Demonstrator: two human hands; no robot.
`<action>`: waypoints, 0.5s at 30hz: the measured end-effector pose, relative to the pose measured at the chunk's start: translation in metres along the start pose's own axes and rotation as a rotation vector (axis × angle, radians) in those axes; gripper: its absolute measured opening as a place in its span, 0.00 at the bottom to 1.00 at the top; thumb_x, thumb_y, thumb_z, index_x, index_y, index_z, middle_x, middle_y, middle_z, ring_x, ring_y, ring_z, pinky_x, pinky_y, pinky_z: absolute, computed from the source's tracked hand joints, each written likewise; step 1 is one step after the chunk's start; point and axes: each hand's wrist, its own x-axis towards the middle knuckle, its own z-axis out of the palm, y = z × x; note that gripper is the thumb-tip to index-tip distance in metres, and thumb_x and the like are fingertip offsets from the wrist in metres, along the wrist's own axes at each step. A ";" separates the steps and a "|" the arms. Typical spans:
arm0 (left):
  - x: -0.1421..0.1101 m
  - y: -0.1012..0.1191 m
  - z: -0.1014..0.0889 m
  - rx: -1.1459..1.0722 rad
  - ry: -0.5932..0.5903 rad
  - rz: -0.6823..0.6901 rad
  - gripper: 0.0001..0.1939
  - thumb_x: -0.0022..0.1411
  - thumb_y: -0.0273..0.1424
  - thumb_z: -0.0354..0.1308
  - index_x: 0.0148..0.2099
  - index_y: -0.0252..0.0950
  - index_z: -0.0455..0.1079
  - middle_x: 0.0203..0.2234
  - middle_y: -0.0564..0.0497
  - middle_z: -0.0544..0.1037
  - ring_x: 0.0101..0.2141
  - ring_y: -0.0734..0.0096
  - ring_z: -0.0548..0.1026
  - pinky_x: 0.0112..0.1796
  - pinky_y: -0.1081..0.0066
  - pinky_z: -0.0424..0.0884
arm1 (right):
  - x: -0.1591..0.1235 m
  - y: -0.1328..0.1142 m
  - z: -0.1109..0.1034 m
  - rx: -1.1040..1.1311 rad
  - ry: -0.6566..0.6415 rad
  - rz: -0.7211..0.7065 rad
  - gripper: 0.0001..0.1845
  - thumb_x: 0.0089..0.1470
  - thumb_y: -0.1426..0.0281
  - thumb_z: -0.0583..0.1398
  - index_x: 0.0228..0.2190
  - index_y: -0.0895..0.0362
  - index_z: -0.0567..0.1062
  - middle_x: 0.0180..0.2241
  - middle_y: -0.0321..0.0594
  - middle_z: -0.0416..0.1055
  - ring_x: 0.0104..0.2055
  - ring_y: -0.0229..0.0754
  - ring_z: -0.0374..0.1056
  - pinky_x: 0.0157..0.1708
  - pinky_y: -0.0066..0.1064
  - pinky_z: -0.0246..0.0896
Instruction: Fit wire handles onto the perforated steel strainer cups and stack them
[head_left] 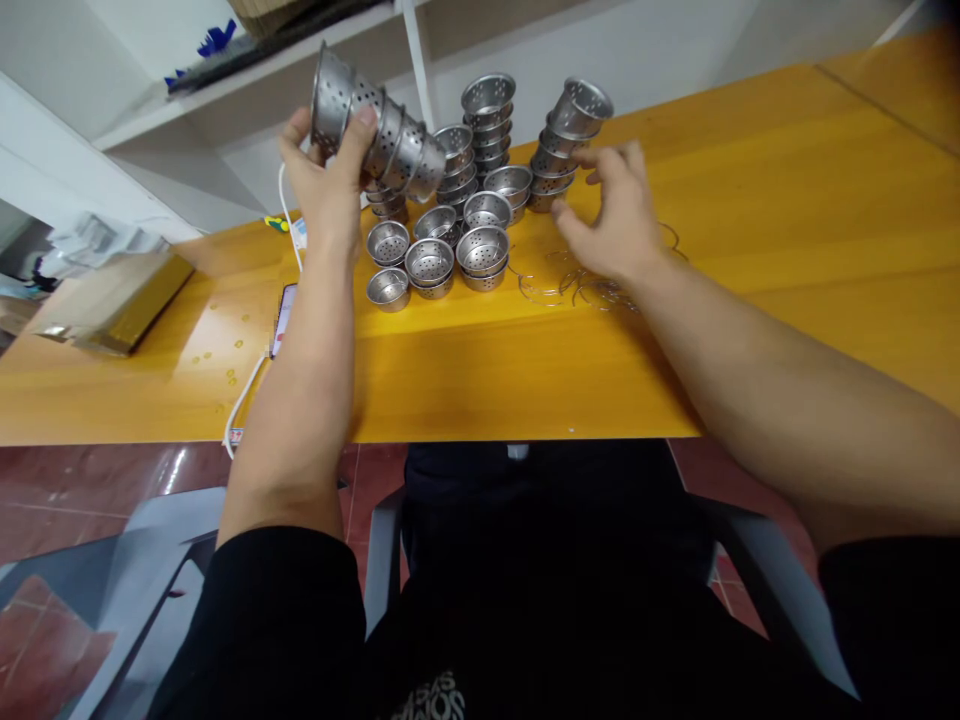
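Observation:
My left hand (330, 185) is closed around a stack of perforated metal cups (386, 135), holding it tilted above the table with the narrow end pointing right. My right hand (611, 215) has its thumb and fingers apart beside a leaning stack of similar cups (556, 145); whether the fingertips touch it I cannot tell. Between the hands stand a tall cup stack (489, 100) and a shorter stack (455, 150). Several low cups, such as the front one (388, 288), stand nearer to me. Thin wire rings (574, 285) lie under and beside my right hand.
On the yellow table (480, 375), a phone (283, 318) with a white cable (247, 395) lies by my left forearm. A cardboard box (124, 300) sits at the left, with small yellowish rings (231, 376) nearby. White shelving (247, 90) rises behind the table.

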 end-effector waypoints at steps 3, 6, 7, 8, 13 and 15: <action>-0.042 0.001 0.035 -0.174 0.013 0.018 0.18 0.73 0.28 0.74 0.50 0.45 0.65 0.40 0.57 0.80 0.39 0.73 0.81 0.37 0.68 0.83 | -0.011 -0.029 -0.009 0.086 -0.100 -0.126 0.52 0.66 0.37 0.67 0.80 0.36 0.57 0.78 0.39 0.62 0.75 0.66 0.64 0.76 0.63 0.65; -0.081 -0.001 0.067 -0.178 -0.049 -0.170 0.14 0.78 0.20 0.65 0.50 0.44 0.65 0.44 0.56 0.80 0.43 0.72 0.86 0.41 0.69 0.88 | -0.020 -0.057 -0.019 0.040 -0.206 -0.142 0.64 0.60 0.31 0.68 0.82 0.19 0.39 0.81 0.22 0.57 0.83 0.66 0.52 0.78 0.66 0.60; -0.091 -0.002 0.074 -0.128 -0.060 -0.176 0.13 0.79 0.20 0.64 0.52 0.43 0.65 0.47 0.55 0.81 0.48 0.71 0.87 0.45 0.69 0.89 | -0.022 -0.064 -0.022 -0.003 -0.213 -0.131 0.65 0.60 0.31 0.69 0.81 0.15 0.36 0.81 0.17 0.56 0.84 0.65 0.49 0.79 0.68 0.58; -0.099 -0.004 0.079 -0.022 -0.048 -0.135 0.15 0.78 0.21 0.66 0.54 0.44 0.65 0.48 0.56 0.83 0.53 0.69 0.88 0.50 0.68 0.90 | -0.023 -0.071 -0.025 -0.049 -0.212 -0.115 0.64 0.61 0.32 0.69 0.80 0.12 0.33 0.81 0.15 0.56 0.85 0.65 0.47 0.79 0.70 0.56; -0.118 -0.014 0.091 0.262 -0.130 0.070 0.32 0.68 0.26 0.80 0.62 0.51 0.64 0.56 0.57 0.83 0.63 0.61 0.87 0.68 0.57 0.84 | -0.023 -0.085 -0.035 -0.211 -0.152 -0.067 0.62 0.64 0.42 0.72 0.81 0.16 0.38 0.82 0.23 0.55 0.84 0.74 0.47 0.78 0.79 0.51; -0.121 -0.018 0.093 0.295 -0.166 0.102 0.35 0.65 0.25 0.82 0.62 0.52 0.65 0.58 0.57 0.81 0.65 0.62 0.85 0.70 0.58 0.82 | -0.022 -0.084 -0.034 -0.216 -0.161 -0.055 0.62 0.64 0.47 0.73 0.82 0.19 0.41 0.80 0.27 0.59 0.84 0.76 0.47 0.78 0.80 0.51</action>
